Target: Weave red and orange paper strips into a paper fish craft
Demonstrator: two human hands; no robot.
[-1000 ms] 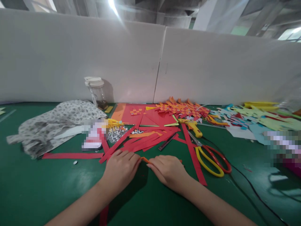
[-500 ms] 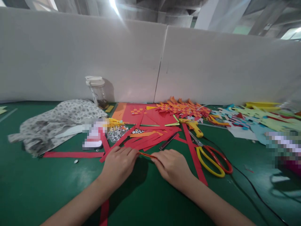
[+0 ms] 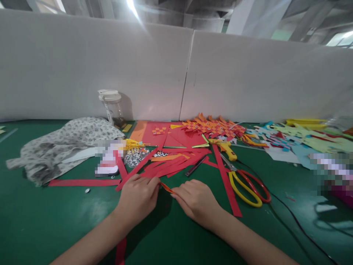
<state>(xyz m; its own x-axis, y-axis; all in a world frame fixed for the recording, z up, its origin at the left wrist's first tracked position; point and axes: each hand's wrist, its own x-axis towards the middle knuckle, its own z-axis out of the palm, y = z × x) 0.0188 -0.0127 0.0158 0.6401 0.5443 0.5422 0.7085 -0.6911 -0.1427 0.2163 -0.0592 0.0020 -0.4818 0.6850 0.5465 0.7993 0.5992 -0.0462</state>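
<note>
Between my two hands stretches a narrow orange-red paper strip [image 3: 167, 188], seen nearly edge-on and slanting down to the right. My left hand [image 3: 140, 197] pinches its left end, fingers curled over it. The other end sits in the closed fingers of my right hand [image 3: 196, 200]. Both hands are above the green table, and the parts of the paper inside the fingers are hidden. Just beyond them lies a pile of red paper strips [image 3: 168, 165] with a few orange ones on it. A dark, slim cutter [image 3: 196, 166] lies beyond my right hand.
Scissors [image 3: 245, 187] and a yellow glue gun [image 3: 224, 148] with a black cord lie at right. Behind are woven paper fish [image 3: 212, 127] and coloured scraps [image 3: 311, 140]. Left are googly eyes [image 3: 136, 157], a patterned cloth [image 3: 68, 143] and a lidded jar [image 3: 111, 106] near the white partition.
The paper strip has tilted, its right end now lower. My right hand has moved slightly down and left, and both hands still hold the strip.
</note>
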